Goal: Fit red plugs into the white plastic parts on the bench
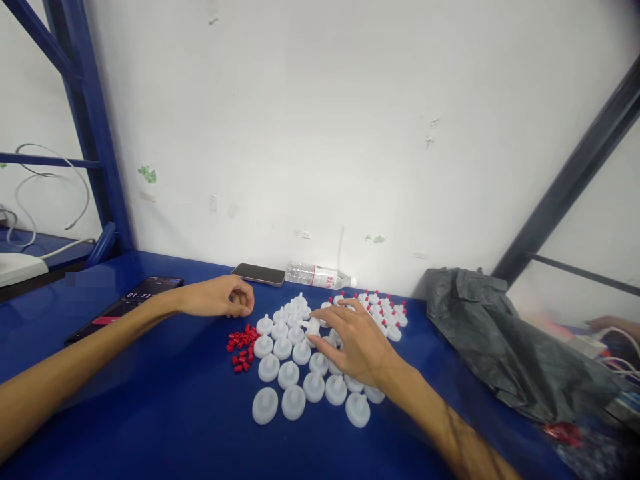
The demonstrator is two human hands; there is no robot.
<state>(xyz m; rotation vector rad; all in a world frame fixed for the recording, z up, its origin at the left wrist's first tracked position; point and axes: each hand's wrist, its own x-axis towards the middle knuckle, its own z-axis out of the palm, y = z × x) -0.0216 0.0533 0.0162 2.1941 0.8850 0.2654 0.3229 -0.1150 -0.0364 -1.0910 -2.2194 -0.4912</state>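
My right hand (357, 333) reaches over the group of white caps. Its thumb and fingers pinch one white nozzle cap (313, 328), which is tilted with its spout toward the left. My left hand (215, 297) hovers above the table behind the pile of small red tips (243, 340). Its fingers are curled together, and whatever they hold, if anything, is hidden. White nozzle caps without red tips (289, 375) stand in loose rows, spouts up, between and in front of my hands. Farther back on the right, several white caps with red tips (393, 331) stand close together.
On the blue table (165, 413), a phone showing a timer (135, 300) lies at left. Another phone (259, 274) and a clear bottle (320, 275) lie along the wall. A dark plastic bag (490, 333) covers the right side. Blue frame posts (90, 113) rise at left.
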